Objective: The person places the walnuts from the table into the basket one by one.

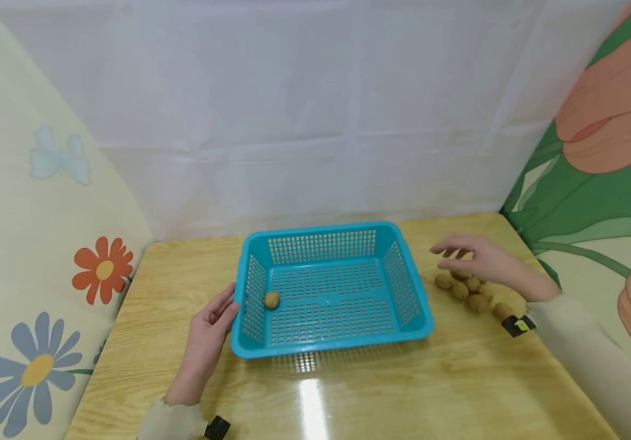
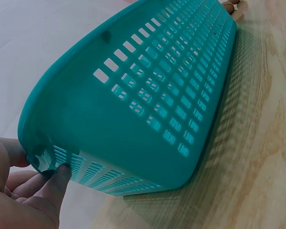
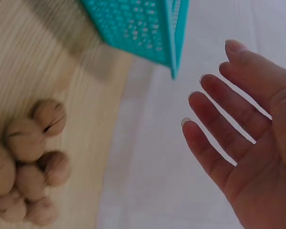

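Observation:
A blue-green plastic basket (image 1: pixel 329 287) stands on the table, with one walnut (image 1: pixel 272 299) inside near its left wall. My left hand (image 1: pixel 209 333) holds the basket's left rim; in the left wrist view its fingers (image 2: pixel 47 191) pinch the edge near a corner. Over a cluster of walnuts (image 1: pixel 460 290) to the right of the basket, my right hand (image 1: pixel 483 260) hovers with nothing in it. In the right wrist view that hand (image 3: pixel 248 138) has its fingers extended and spread, apart from both the walnuts (image 3: pixel 26 138) and the basket (image 3: pixel 138 24).
A light wood-grain table (image 1: pixel 359 391) carries everything. White cloth (image 1: pixel 293 122) hangs behind it, and flower-printed panels stand at the left (image 1: pixel 35 256) and right (image 1: pixel 596 183). One walnut (image 1: pixel 502 311) lies slightly off from the cluster, beside the right wrist's black device (image 1: pixel 516 325).

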{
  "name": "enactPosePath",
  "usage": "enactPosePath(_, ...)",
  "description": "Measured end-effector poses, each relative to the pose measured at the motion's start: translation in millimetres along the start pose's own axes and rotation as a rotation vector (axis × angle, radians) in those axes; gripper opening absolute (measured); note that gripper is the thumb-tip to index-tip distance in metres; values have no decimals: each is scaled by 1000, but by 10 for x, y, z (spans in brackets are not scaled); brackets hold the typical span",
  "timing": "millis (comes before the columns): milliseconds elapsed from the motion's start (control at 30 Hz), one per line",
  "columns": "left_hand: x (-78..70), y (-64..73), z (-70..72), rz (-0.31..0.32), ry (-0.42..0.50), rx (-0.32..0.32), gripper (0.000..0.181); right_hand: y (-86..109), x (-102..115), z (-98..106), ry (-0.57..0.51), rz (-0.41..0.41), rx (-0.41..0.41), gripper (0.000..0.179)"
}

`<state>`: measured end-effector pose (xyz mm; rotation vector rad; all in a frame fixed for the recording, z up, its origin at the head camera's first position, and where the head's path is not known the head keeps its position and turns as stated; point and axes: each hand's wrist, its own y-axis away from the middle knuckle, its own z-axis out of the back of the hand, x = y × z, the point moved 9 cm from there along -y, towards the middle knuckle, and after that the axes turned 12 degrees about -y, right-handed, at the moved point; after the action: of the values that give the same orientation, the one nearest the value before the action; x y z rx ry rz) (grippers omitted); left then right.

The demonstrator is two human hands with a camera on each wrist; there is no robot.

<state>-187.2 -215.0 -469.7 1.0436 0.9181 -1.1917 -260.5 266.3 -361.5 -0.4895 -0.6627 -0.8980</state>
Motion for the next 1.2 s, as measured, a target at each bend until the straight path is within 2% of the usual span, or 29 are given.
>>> enactPosePath(100, 6, 7, 0, 5, 18, -8, 56, 145, -138, 92, -3, -17, -34, 28)
enactPosePath(267, 9, 16, 5, -6, 31, -15, 56, 366, -402, 201, 4, -100, -72, 30)
enactPosePath(467, 7, 16, 11, -8, 33, -17, 56, 548, -740, 288, 16, -178, -111, 32)
enactPosePath(833, 11, 7, -4, -28, 41, -11, 55, 674, -1424, 215, 63, -253, -39, 44)
enactPosePath(1033, 6, 8, -11, -30, 39, -1, 56, 693, -1611, 172, 39, -308, -31, 44)
enactPosePath(1200, 7, 7, -6, -25, 41, 2, 57, 691, -1669, 151, -3, -339, -41, 42)
